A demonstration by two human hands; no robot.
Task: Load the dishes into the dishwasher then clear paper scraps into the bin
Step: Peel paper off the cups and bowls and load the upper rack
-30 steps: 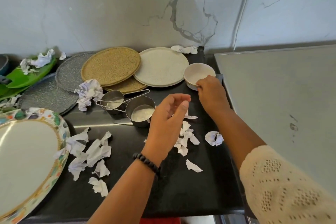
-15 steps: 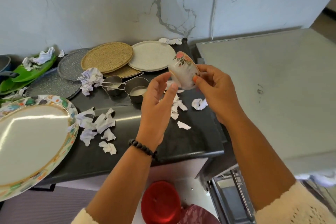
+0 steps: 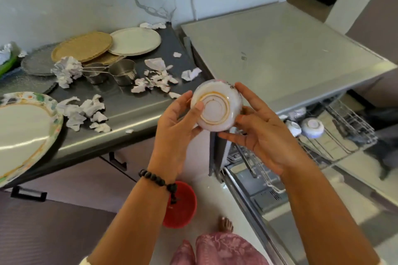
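I have the bowl [image 3: 216, 106] upturned at frame centre, left hand [image 3: 174, 122] and right hand [image 3: 261, 133] fingers clamped round its rim. I'd lower it base-up into the rack [image 3: 336, 135] at right, beside the bowls already there.

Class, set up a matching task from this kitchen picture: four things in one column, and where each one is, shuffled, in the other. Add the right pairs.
Things
1. small white bowl
2. red bin
3. steel measuring cups
4. upturned bowl

Places
A. on the floor beside the open dishwasher
B. in the dishwasher rack
C. held between the left hand and the right hand, base towards the camera
D. on the dark counter among paper scraps

Pairs: 1-C, 2-A, 3-D, 4-B
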